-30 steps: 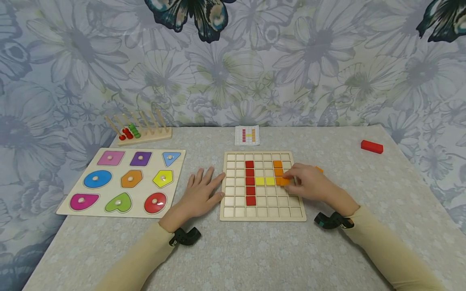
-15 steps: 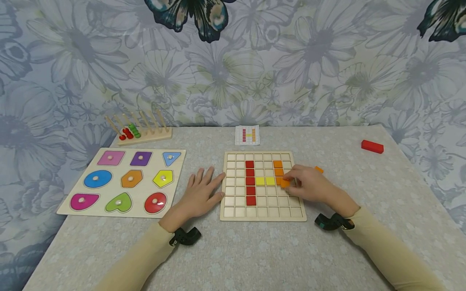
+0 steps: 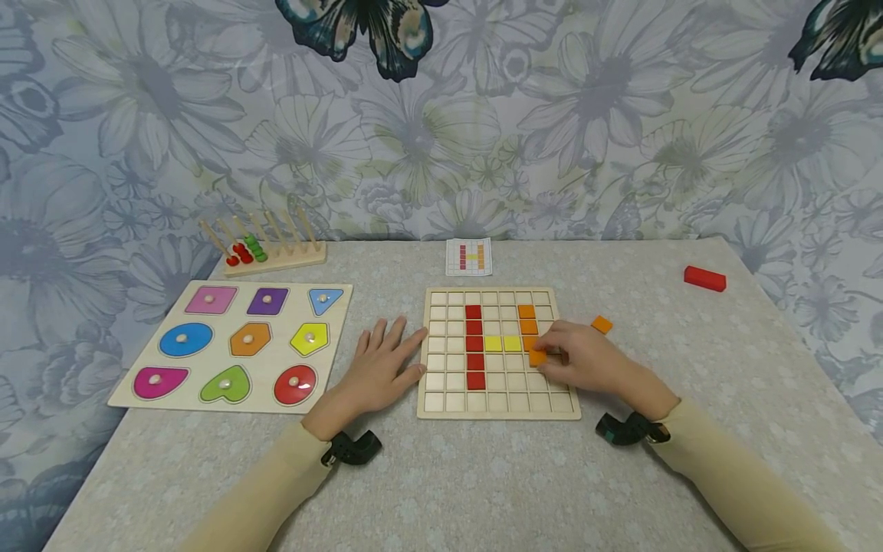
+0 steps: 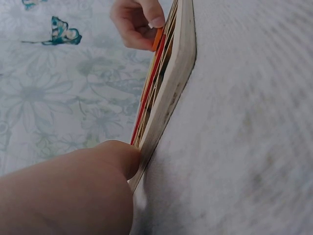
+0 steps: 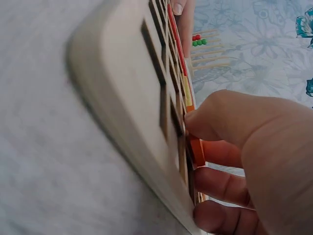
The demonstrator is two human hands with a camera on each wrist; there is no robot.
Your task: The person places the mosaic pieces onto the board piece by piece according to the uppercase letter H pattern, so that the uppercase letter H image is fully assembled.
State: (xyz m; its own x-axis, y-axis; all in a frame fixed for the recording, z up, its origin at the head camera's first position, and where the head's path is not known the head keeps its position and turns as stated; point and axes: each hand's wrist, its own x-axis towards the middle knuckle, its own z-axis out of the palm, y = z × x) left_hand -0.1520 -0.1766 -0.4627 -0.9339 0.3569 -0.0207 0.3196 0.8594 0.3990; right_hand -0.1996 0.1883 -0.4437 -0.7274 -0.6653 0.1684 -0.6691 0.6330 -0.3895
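Note:
A wooden grid board (image 3: 500,403) lies in the middle of the table. In its cells sit a column of red tiles (image 3: 474,344), a pair of yellow tiles (image 3: 502,343) and a column of orange tiles (image 3: 527,319). My right hand (image 3: 586,353) pinches an orange tile (image 3: 537,358) between thumb and fingers, just below that orange column; the right wrist view shows this orange tile (image 5: 197,151) tilted against the grid. My left hand (image 3: 375,372) lies flat with fingers spread, its thumb and index fingertip at the board's left edge. Another orange tile (image 3: 602,325) lies loose right of the board.
A pattern card (image 3: 468,257) lies behind the board. A red block (image 3: 705,278) rests at the back right. On the left are a knobbed shape puzzle (image 3: 230,310) and a peg stand (image 3: 297,256) with red and green beads. A flowered cloth (image 3: 441,153) hangs behind the table.
My right hand has moved slightly toward me with the orange tile, from beside the orange column to below it. The loose orange tile now shows fully. The left hand stays put.

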